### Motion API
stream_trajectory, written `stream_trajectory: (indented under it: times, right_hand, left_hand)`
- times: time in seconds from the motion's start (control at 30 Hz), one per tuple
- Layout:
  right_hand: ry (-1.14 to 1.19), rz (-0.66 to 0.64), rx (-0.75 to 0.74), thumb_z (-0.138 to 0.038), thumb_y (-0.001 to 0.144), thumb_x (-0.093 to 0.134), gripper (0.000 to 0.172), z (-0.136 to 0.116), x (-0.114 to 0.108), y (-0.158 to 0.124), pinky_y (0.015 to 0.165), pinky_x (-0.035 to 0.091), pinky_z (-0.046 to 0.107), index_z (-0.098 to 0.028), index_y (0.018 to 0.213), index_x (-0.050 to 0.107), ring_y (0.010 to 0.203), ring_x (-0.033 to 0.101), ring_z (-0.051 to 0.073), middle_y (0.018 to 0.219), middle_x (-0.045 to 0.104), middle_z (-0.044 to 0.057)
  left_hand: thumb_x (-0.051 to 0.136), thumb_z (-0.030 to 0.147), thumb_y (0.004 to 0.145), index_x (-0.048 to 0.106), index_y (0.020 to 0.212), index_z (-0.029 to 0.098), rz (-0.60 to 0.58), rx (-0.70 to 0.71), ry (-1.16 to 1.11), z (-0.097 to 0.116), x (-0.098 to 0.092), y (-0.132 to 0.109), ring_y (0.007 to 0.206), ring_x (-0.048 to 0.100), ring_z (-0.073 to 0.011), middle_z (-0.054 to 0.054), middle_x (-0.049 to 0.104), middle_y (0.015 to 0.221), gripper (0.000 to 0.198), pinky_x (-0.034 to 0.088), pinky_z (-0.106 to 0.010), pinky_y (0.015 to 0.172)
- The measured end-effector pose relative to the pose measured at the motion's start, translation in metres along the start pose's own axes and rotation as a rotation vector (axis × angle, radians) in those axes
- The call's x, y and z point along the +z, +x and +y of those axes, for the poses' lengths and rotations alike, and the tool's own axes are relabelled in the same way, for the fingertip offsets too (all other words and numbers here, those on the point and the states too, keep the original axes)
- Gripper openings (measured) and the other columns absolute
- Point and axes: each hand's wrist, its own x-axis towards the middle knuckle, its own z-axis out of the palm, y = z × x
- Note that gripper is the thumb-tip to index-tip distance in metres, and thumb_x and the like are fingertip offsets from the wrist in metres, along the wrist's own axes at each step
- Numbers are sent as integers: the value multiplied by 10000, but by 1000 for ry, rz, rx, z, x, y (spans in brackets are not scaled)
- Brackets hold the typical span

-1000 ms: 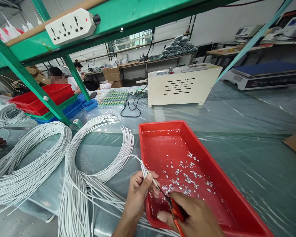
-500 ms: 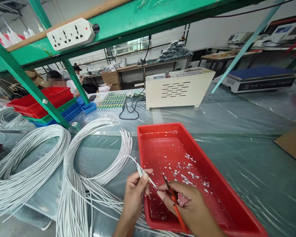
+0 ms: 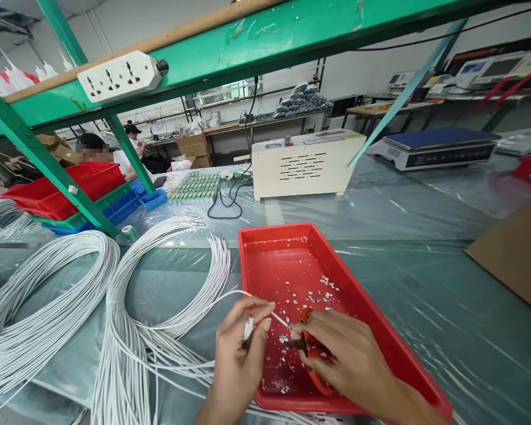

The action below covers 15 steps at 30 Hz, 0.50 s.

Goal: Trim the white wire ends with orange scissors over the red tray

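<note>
Counter (image 3: pixel 425 283), near edge: over the red tray (image 3: pixel 272 262), 1 white cable (image 3: pixel 280 319) runs from left hand (image 3: pixel 241 354) (curled round it) to right hand (image 3: pixel 347 357), gripping pliers (image 3: pixel 297 342) now swung leftward, perhaps for fingerwork.

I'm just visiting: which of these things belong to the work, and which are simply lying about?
Seemingly in use:
orange-handled tool, held in the right hand
white cable, at the left hand's fingertips
red tray with silvery scraps
coiled white cables

Seemingly just nearby:
beige machine
blue-topped scale
power strip
stacked bins
</note>
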Motion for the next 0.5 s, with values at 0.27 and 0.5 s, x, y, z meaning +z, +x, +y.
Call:
stream_trajectory:
  times: [0.27,0.5]
  right_hand:
    - [103,-30,67,-197,829,470,207,10,-3,1,497,316,250,-171,652,574,506,456,141,567,552,15]
    - [719,53,644,-326,800,584,163,7,8,-1,583,412,224,-174,762,629,610,525,139,651,592,-8]
  left_hand:
    - [442,134,872,666,990,206,-375,67,265,5,4,16,799,645,-191,-63,704,889,263,473,-264,727]
    - [575,171,808,681,758,154,-70,75,179,-9,16,7,607,612,-146,-36,676,666,119,445,-225,593]
